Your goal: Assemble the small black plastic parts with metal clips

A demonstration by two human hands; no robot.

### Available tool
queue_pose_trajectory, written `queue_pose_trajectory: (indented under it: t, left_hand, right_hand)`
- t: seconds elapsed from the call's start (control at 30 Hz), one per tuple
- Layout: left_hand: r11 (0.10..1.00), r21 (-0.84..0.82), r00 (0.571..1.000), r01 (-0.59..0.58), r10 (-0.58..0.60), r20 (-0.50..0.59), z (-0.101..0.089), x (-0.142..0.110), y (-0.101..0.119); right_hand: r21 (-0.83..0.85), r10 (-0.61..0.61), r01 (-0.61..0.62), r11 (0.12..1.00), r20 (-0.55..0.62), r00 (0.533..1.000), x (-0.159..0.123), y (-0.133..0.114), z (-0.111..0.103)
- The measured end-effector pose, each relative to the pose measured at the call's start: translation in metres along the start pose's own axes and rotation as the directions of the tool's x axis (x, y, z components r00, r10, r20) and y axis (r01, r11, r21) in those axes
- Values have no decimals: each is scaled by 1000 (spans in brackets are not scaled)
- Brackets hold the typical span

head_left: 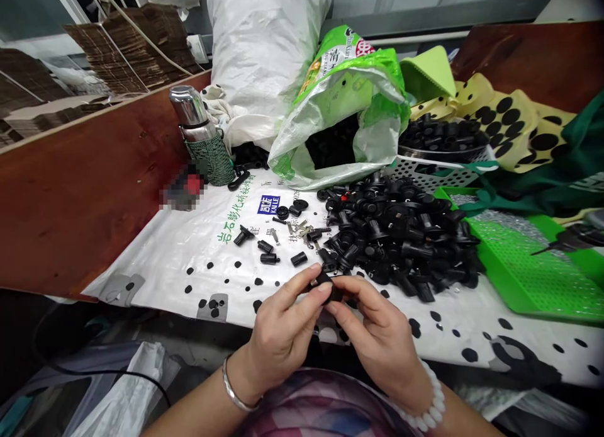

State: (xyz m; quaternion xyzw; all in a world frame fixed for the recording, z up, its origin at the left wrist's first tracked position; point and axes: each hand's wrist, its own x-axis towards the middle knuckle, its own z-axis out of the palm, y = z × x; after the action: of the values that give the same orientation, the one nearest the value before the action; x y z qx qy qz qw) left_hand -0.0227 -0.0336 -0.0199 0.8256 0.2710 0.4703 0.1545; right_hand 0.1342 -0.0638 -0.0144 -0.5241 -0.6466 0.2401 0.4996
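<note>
My left hand (283, 327) and my right hand (377, 333) meet at the near edge of the table, and both pinch one small black plastic part (326, 284) between fingertips. Just beyond them lies a large heap of similar black plastic parts (401, 232) on a white printed sheet (189, 254). A few loose black pieces (268, 251) and small metal clips (299, 229) are scattered left of the heap. A metal bangle circles my left wrist, and a white bead bracelet my right.
A green tray (533, 267) of tiny metal pieces sits at the right. Behind are a green-and-white open bag (344, 103), a white perforated basket (438, 169) with black parts, a steel flask (201, 135), a big white sack (264, 46) and a red-brown board wall (70, 191).
</note>
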Motion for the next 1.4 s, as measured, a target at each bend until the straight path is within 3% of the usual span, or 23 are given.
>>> queue_pose_trajectory:
  t: [0.23,0.37,0.5,0.77,0.9,1.0,1.17,1.4]
  left_hand:
    - [996,44,994,83,-80,-68,4,7,-1]
    - [980,-47,973,194,-198,-118,13,7,-4]
    - [929,-178,920,325,-354,-169,24,2,-7]
    - [839,-318,844,442,-508,-169,31,-3,-11]
    - [775,-389,786,498,-593,-177,32,-2,-14]
    - [727,-447,743,521,-644,-181,32,-1,-15]
    - [719,-460,729,520,-655,-199,31,-2,-15]
    - [711,-481,720,513,-661,-209,28,-1,-17]
  right_hand:
    - [-200,-263,246,948,-64,963,5,1,2]
    - [-266,-335,311,912,-47,941,9,5,5]
    - [-249,-278,259,933,-46,959,13,7,9]
    - [-183,-56,52,982,-13,998,17,3,11]
    - [-260,-64,73,963,41,997,22,-3,12]
    - [-420,-139,161,893,82,987,24,-6,14]
    - [-595,-159,186,782,99,982,24,-7,24]
    - [-413,80,-12,910,149,986,29,-11,26]
